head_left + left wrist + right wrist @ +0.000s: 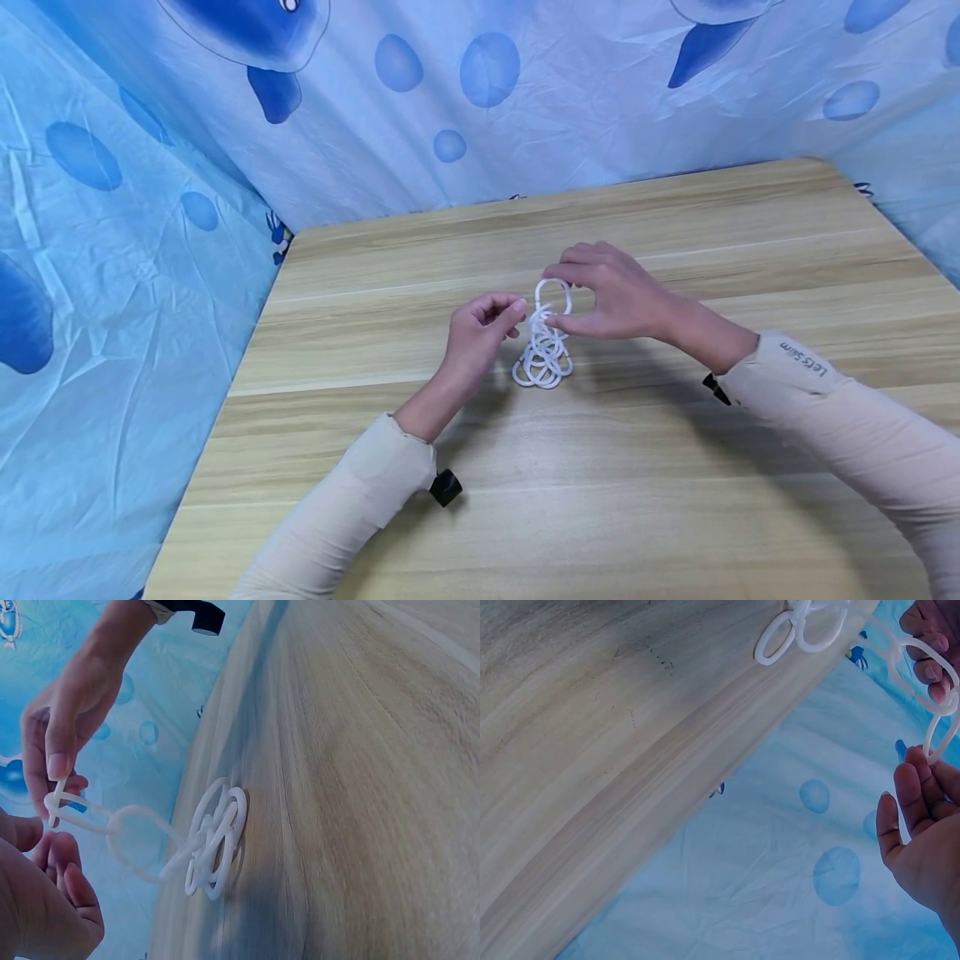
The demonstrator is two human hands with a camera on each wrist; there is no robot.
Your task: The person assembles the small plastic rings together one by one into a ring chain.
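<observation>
A chain of white C-shaped plastic links (543,354) hangs in a bunch, its lower links piled on the wooden table. My right hand (618,292) holds the uppermost link (569,297) between thumb and fingers. Just left of that link is my left hand (480,333), thumb and index tips close together and apart from the link in the head view. The left wrist view shows the left hand (49,907) with loosely bent fingers below the link's end (54,820). The right wrist view has the right hand's fingertips (915,761) against a link (930,739).
The wood-grain table (450,550) extends around both hands. Blue patterned curtain (465,117) hangs behind the table's far edge and along its left side. A black wrist-camera mount (446,487) sits under the left sleeve, another (716,389) at the right cuff.
</observation>
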